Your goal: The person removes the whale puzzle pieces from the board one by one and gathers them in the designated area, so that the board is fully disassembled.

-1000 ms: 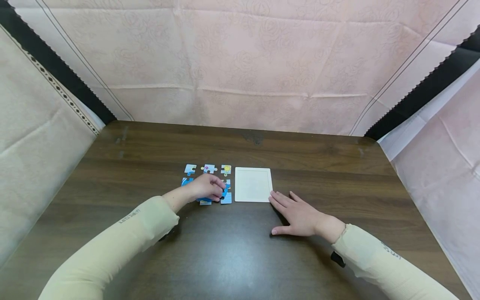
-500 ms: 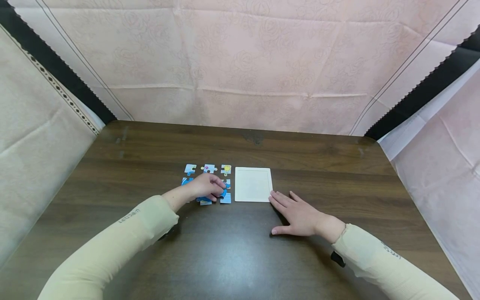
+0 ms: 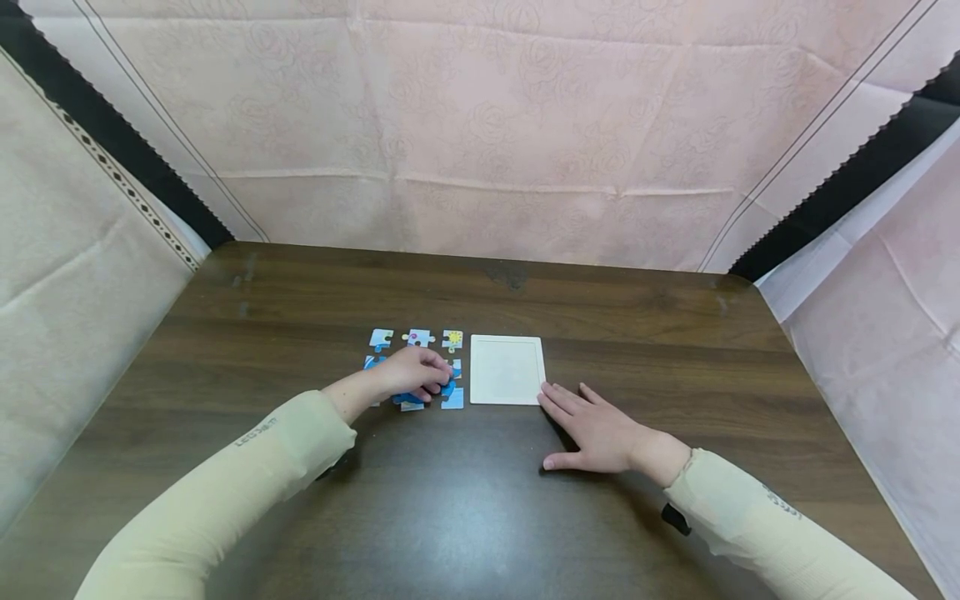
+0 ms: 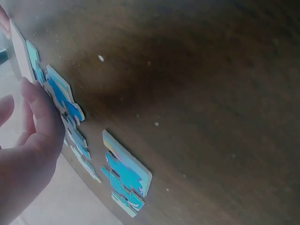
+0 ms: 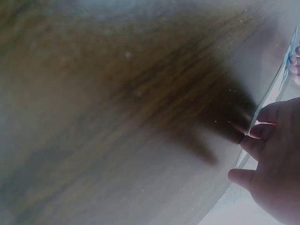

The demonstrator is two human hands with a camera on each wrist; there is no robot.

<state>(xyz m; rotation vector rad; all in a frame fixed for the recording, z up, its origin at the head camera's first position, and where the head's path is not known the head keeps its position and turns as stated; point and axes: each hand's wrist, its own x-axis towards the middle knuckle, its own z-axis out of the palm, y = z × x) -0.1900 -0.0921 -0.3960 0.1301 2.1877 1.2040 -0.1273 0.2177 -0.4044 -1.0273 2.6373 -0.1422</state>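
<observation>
My left hand (image 3: 411,372) is over a group of jigsaw puzzle pieces in the head view. Its fingers are bent, and a blue puzzle piece (image 3: 448,388) shows at the fingertips, apparently pinched there; the hand hides part of the grip. A piece with a yellow sun (image 3: 453,338) lies beyond the hand, and a light blue piece (image 3: 453,399) in front of it. Just right of the pieces is a flat white puzzle tray (image 3: 507,370). My right hand (image 3: 592,429) lies with fingers spread, its fingertips touching the tray's near right corner.
More puzzle pieces lie in loose rows, among them a corner piece (image 3: 381,337) and a piece (image 3: 418,337) at the far side. Bare brown wooden tabletop (image 3: 480,500) surrounds them. Pale patterned cloth (image 3: 480,125) hangs behind the table.
The fingers of my left hand have shifted slightly over the pieces, and the thumb has drawn a little to the left. The right hand and the tray look unmoved.
</observation>
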